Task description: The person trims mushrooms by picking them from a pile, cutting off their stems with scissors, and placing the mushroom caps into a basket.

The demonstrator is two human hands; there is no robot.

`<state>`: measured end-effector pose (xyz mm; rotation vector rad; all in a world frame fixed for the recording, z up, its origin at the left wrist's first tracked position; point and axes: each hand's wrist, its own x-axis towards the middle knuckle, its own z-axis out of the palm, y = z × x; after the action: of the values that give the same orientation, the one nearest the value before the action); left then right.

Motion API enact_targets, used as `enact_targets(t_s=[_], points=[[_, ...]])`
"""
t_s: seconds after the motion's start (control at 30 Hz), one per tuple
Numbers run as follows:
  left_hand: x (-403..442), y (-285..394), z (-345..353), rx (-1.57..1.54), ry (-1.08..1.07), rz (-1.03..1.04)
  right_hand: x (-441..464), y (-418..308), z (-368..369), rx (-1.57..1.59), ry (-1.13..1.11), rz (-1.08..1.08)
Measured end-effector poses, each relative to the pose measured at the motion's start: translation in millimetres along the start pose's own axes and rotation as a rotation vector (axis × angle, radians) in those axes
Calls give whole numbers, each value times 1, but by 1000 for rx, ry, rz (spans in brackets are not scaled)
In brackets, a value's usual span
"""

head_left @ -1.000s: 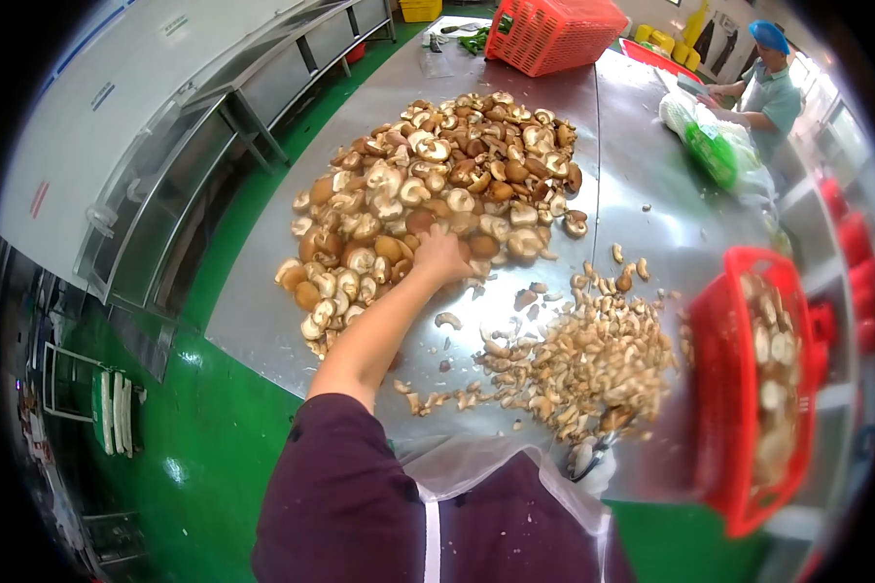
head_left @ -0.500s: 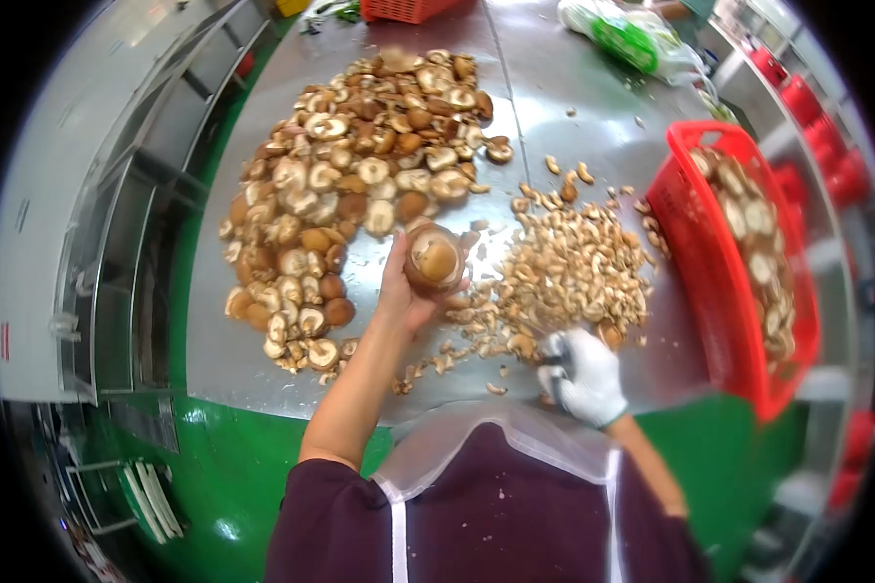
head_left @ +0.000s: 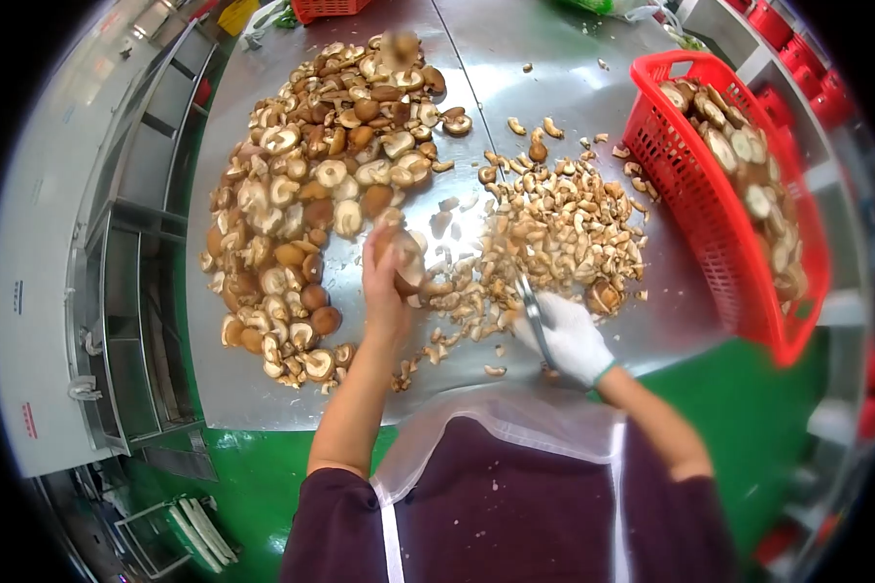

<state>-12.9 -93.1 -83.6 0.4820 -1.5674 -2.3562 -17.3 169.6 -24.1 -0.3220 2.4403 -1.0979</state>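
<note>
My bare left hand [head_left: 387,287] is closed round a large brown-capped mushroom [head_left: 404,260], blurred by motion, above the bare metal between two piles. My right hand [head_left: 574,340], in a white knitted glove, grips scissors [head_left: 532,313] with their metal blades pointing away from me. They hover at the near edge of a heap of cut mushroom stems [head_left: 564,228]. To the left spreads a big pile of brown mushrooms [head_left: 331,175], some caps up, some showing pale undersides.
A red plastic basket [head_left: 695,209] holding sliced-looking mushrooms stands at the right table edge. The steel table [head_left: 496,87] has a seam down it. Another red basket [head_left: 329,8] and a green-and-white bag [head_left: 603,5] lie at the far edge. Metal shelving [head_left: 131,291] is at the left.
My left hand has turned the mushroom from cap-facing to side-on. My right hand has moved up and left, bringing the scissors into clearer sight. The whole view has shifted.
</note>
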Motion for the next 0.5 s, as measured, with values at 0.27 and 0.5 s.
enact_targets(t_s=[0.27,0.5], points=[[-40,8,42,-57,-146,142,50,-71,14,109,81,-142],[-41,27,25,-612,-148,-217,25,-43,2,-325,-47,-165]])
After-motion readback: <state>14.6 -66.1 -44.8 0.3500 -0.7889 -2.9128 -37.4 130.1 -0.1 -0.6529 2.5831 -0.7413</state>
